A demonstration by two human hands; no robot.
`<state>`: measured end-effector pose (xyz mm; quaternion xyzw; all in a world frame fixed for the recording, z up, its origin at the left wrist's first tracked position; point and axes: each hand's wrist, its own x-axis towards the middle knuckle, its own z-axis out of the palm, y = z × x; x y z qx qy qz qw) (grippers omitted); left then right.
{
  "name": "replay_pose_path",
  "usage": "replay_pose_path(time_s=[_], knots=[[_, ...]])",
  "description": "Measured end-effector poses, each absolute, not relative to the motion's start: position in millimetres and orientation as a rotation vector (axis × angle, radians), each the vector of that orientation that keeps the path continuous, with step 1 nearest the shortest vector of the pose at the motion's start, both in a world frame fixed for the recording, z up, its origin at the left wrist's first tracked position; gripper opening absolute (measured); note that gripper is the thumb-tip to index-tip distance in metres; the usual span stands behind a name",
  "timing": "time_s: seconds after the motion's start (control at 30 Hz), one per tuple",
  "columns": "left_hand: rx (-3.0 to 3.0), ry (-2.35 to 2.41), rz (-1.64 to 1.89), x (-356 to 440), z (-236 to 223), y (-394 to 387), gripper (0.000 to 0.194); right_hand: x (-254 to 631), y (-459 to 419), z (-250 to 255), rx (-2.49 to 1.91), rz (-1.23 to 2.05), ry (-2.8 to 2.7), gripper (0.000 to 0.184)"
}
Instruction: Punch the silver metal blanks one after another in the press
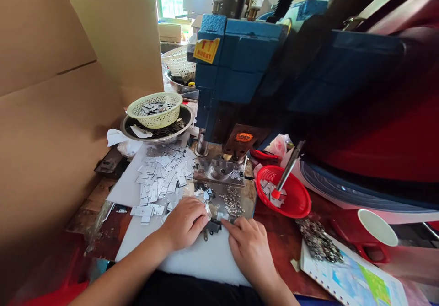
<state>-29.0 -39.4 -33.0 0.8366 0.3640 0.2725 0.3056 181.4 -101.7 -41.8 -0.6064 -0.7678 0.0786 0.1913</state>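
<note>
My left hand (185, 222) is closed beside the small parts in front of the press. A small shiny metal piece (208, 210) shows at its fingertips. My right hand (249, 243) lies palm down on the white foam sheet (195, 264), its index finger stretched toward a dark block-like part (214, 226) between the hands. Its other fingers are partly bent, with nothing visible in them. Just ahead lie a scatter of tiny metal bits (233, 201) and the press's round die (221, 168). Flat silver plates (164, 178) are heaped to the left.
A blue press (240, 59) rises ahead, its lever (290, 169) over a red basket (302, 203) of plates. Back left, a pale green basket (156, 122) sits on a metal bowl (187, 125). Cardboard (48, 114) walls the left. A red mug (363, 233) and notebook (356, 274) stand right.
</note>
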Motion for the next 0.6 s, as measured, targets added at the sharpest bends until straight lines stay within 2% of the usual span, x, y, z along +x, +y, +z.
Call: replay_pose_path(time_s=[0.47,0.6], knots=[[2.125,0.989,0.801,-31,-35,-39,0.024,166,-97,-38,-1.721,0.256,-2.221,0.030],[2.107,1.026,0.813,-31,-35,-38,0.027,168,-71,-34,-1.744,0.111,-2.137,0.023]])
